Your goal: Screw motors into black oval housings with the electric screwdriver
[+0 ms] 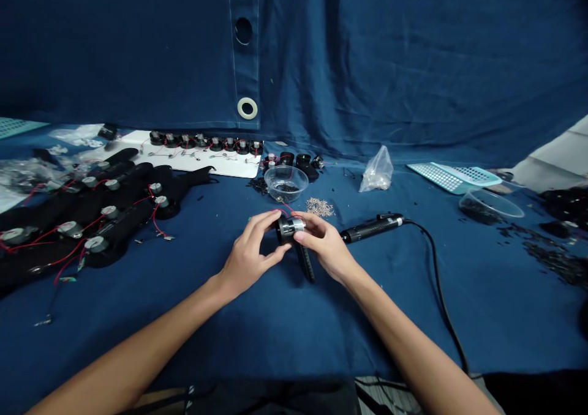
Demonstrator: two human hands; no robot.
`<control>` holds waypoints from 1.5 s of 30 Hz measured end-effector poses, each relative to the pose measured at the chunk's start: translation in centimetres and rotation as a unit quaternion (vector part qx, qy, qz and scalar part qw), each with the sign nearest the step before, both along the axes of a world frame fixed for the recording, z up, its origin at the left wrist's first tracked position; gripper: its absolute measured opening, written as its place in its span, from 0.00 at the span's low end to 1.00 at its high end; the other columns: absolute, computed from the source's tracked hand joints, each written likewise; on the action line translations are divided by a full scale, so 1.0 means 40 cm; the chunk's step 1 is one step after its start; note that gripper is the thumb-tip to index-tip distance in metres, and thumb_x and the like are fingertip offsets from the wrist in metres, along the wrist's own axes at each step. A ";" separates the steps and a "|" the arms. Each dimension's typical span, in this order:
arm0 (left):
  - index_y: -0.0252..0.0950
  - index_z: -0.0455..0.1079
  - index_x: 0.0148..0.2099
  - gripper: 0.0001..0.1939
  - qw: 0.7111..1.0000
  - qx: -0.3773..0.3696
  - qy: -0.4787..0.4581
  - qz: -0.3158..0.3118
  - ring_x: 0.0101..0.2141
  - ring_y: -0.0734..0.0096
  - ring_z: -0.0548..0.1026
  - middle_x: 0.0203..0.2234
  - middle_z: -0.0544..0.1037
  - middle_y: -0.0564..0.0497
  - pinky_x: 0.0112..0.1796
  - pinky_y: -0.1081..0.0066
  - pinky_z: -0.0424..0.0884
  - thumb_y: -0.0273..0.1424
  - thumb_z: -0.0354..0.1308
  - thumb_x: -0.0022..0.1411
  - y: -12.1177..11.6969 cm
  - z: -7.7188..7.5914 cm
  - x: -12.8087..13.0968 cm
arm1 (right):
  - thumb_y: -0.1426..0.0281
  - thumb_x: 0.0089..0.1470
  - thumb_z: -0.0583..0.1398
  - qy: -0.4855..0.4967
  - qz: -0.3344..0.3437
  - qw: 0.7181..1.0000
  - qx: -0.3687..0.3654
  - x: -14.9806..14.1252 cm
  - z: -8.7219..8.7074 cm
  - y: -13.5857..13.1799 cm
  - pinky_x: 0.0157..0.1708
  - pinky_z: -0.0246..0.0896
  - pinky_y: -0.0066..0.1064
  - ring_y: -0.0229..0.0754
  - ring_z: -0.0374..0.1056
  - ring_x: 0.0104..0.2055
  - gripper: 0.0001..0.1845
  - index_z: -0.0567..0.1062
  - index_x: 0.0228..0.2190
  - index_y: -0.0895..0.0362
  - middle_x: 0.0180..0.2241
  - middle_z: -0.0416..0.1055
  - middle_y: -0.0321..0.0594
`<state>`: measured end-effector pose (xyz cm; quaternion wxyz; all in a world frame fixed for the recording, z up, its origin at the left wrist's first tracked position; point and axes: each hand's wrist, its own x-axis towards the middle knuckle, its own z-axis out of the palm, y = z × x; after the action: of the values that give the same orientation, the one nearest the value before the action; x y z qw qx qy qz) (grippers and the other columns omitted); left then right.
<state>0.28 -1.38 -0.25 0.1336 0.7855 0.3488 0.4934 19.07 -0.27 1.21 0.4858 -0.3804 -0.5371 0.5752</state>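
Both hands meet at the middle of the blue cloth, around a black plastic housing point(285, 231) with a silver motor point(295, 225) and red wires. My left hand point(250, 246) grips the housing's left rim between thumb and fingers. On the other side, my right hand point(328, 243) is closed on the motor end with thumb and fingers. A black strip-like part point(304, 263) slants down below the housing; whether it is joined to it I cannot tell. Just right of my right hand lies a black corded electric screwdriver point(374, 226).
Behind the hands are a clear bowl of black parts point(285, 185) and a pile of small screws point(320, 207). Black casings with motors point(110, 219) crowd the left. A white board point(239, 169) holds more motor units. A plastic bag point(377, 171) and turquoise basket point(452, 179) stand right.
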 end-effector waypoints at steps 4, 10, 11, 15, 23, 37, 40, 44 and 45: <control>0.40 0.54 0.63 0.28 1.000 0.010 0.008 0.000 0.55 0.62 0.67 0.55 0.65 0.44 0.52 0.60 0.73 0.29 0.59 0.63 -0.001 -0.003 -0.001 | 0.66 0.44 0.68 0.009 0.007 1.000 0.004 0.010 -0.011 0.003 0.48 0.64 0.34 0.39 0.69 0.45 0.26 0.72 0.47 0.53 0.44 0.73 0.39; 0.39 0.57 0.61 0.29 0.999 0.009 -0.039 0.000 0.53 0.63 0.68 0.53 0.65 0.44 0.49 0.62 0.75 0.28 0.62 0.60 0.007 -0.019 -0.002 | 0.65 0.48 0.66 0.001 0.038 0.999 0.002 0.016 -0.011 -0.007 0.50 0.63 0.34 0.39 0.68 0.47 0.28 0.68 0.51 0.51 0.45 0.70 0.39; 0.38 0.58 0.60 0.29 0.999 0.005 -0.052 0.006 0.53 0.63 0.68 0.52 0.65 0.44 0.49 0.62 0.75 0.28 0.63 0.59 0.010 -0.022 -0.004 | 0.65 0.49 0.66 -0.002 0.048 0.999 -0.005 0.016 -0.010 -0.010 0.49 0.64 0.35 0.39 0.68 0.47 0.27 0.67 0.51 0.51 0.45 0.70 0.39; 0.36 0.59 0.58 0.29 0.998 0.027 -0.060 0.021 0.53 0.61 0.67 0.51 0.65 0.43 0.49 0.61 0.75 0.28 0.66 0.56 0.022 -0.037 -0.012 | 0.63 0.48 0.66 -0.023 0.076 0.996 -0.043 0.018 -0.008 -0.017 0.41 0.67 0.35 0.38 0.70 0.38 0.23 0.70 0.46 0.54 0.39 0.71 0.39; 0.36 0.56 0.59 0.31 0.995 0.082 -0.006 0.051 0.51 0.59 0.68 0.50 0.65 0.41 0.50 0.55 0.72 0.32 0.65 0.57 0.028 -0.036 -0.017 | 0.64 0.45 0.67 -0.082 0.023 0.996 -0.022 0.015 -0.007 -0.021 0.41 0.62 0.30 0.36 0.68 0.40 0.24 0.71 0.45 0.53 0.40 0.71 0.36; 0.37 0.53 0.61 0.29 0.994 0.092 0.020 0.055 0.55 0.59 0.66 0.53 0.65 0.40 0.54 0.54 0.68 0.26 0.61 0.61 0.032 -0.037 -0.016 | 0.58 0.44 0.68 -0.240 -0.053 0.957 0.151 0.011 -0.017 -0.031 0.49 0.60 0.34 0.41 0.67 0.47 0.34 0.64 0.50 0.53 0.47 0.70 0.40; 0.37 0.55 0.59 0.27 0.995 0.063 0.041 0.060 0.55 0.60 0.66 0.53 0.66 0.41 0.55 0.54 0.66 0.27 0.60 0.61 0.031 -0.031 -0.018 | 0.57 0.46 0.67 -0.283 -0.075 0.940 0.174 0.010 -0.012 -0.038 0.50 0.60 0.35 0.42 0.66 0.49 0.33 0.65 0.51 0.53 0.49 0.69 0.41; 0.38 0.56 0.58 0.25 0.997 0.026 0.047 0.063 0.54 0.61 0.66 0.52 0.67 0.43 0.54 0.56 0.66 0.28 0.60 0.61 0.029 -0.025 -0.020 | 0.56 0.53 0.62 -0.299 -0.068 0.940 0.150 0.006 -0.012 -0.041 0.50 0.61 0.36 0.42 0.66 0.49 0.28 0.66 0.52 0.53 0.50 0.69 0.40; 0.38 0.56 0.58 0.25 0.997 0.023 0.044 0.066 0.54 0.61 0.66 0.51 0.67 0.43 0.54 0.56 0.67 0.29 0.60 0.60 0.028 -0.023 -0.019 | 0.56 0.55 0.60 -0.289 -0.054 0.947 0.132 0.005 -0.013 -0.040 0.49 0.62 0.36 0.42 0.67 0.47 0.26 0.66 0.53 0.52 0.48 0.70 0.40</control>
<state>-0.48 -0.26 -1.18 0.0672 0.7842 0.3944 0.4742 19.26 -1.87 0.68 0.3860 -0.4910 -0.7045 0.3371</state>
